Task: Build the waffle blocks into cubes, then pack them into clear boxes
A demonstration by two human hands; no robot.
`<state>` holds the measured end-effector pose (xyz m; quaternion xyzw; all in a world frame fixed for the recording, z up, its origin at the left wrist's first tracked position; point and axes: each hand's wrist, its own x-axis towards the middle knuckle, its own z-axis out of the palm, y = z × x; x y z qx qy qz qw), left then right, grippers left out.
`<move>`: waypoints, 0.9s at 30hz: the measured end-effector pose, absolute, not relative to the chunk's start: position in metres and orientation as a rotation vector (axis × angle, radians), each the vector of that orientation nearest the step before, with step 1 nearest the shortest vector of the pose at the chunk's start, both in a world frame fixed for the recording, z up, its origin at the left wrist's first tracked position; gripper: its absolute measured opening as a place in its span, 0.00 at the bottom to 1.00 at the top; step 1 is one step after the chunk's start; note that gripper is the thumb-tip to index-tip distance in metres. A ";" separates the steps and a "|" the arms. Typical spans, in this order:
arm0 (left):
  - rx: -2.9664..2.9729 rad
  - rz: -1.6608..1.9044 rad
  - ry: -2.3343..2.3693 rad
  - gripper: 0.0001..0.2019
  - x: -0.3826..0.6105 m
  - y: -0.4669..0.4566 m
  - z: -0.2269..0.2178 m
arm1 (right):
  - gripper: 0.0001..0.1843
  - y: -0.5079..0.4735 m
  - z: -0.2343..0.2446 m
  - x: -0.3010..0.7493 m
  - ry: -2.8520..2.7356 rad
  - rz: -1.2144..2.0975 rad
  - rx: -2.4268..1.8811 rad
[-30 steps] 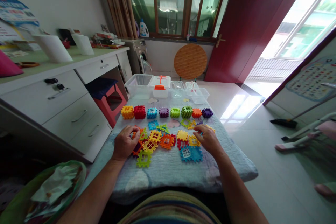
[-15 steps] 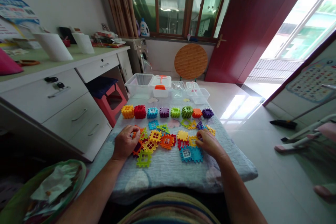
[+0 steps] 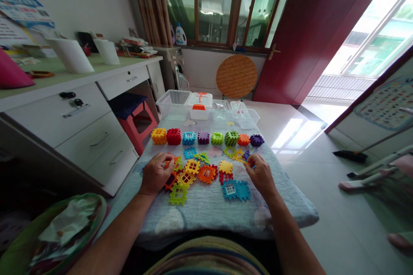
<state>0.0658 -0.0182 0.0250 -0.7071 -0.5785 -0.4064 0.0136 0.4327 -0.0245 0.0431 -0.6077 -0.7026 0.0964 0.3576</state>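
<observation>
My right hand (image 3: 260,174) pinches a yellow building tile (image 3: 240,160), turned nearly edge-on and lifted off the cloth. Below that hand lie two joined blue tiles (image 3: 243,190); to its left, a pale yellow tile (image 3: 225,166) lies over red tiles (image 3: 225,177). My left hand (image 3: 156,174) is closed at the left edge of a loose pile, its fingertips by an orange tile (image 3: 167,164); what they grip, if anything, is hidden. That pile includes yellow tiles (image 3: 186,178), an orange window tile (image 3: 206,173) and a lime green window tile (image 3: 178,194).
Behind the loose tiles runs a row of colour-sorted cubes and stacks, from a yellow one (image 3: 158,136) to a dark purple one (image 3: 257,140). Clear plastic boxes (image 3: 174,105) stand at the far end of the cloth-covered table (image 3: 219,215). White drawers (image 3: 93,137) flank the left.
My right hand has raised the yellow tile from beside the red ones and tilted it edge-on. The left hand stays almost in place. The view has shifted slightly.
</observation>
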 end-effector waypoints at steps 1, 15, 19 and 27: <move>-2.205 -1.263 -1.807 0.07 0.066 -0.018 0.025 | 0.03 -0.024 0.041 0.432 -1.864 0.242 -1.558; -2.212 -1.246 -1.787 0.07 0.066 -0.019 0.026 | 0.14 -0.025 0.032 0.430 -2.079 0.355 -1.656; -2.212 -1.238 -1.786 0.07 0.065 -0.019 0.024 | 0.13 -0.025 0.030 0.427 -2.095 0.313 -1.670; -2.209 -1.253 -1.776 0.06 0.065 -0.019 0.023 | 0.18 -0.018 0.045 0.411 -2.017 0.335 -1.617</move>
